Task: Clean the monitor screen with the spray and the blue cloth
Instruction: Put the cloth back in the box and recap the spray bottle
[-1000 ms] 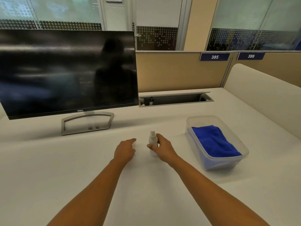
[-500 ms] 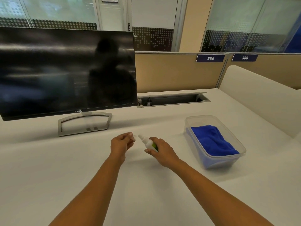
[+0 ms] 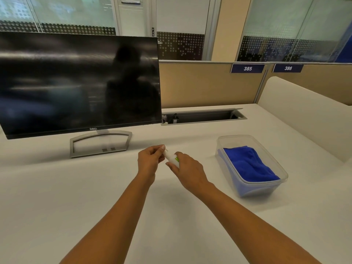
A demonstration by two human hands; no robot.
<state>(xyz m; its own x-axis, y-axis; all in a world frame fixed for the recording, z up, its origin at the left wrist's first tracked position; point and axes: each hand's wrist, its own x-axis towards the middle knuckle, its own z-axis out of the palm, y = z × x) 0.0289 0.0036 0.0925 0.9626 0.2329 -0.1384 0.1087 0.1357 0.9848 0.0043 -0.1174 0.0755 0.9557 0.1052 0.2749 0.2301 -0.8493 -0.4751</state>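
A small white spray bottle (image 3: 172,158) with a green label is tilted to the left above the desk. My right hand (image 3: 187,169) grips its body. My left hand (image 3: 150,159) pinches the cap end of the bottle. The dark monitor (image 3: 76,82) stands on its grey stand at the back left, its screen showing smears and reflections. A folded blue cloth (image 3: 249,164) lies in a clear plastic tub (image 3: 276,184) to the right of my hands.
The white desk (image 3: 76,197) runs under everything. A cable slot (image 3: 203,117) is open behind the hands, next to the monitor. Beige partitions with labels 385 and 386 close off the back and right.
My right hand lifted the spray bottle off the desk and tilted it left. My left hand came in and closed its fingers on the cap end.
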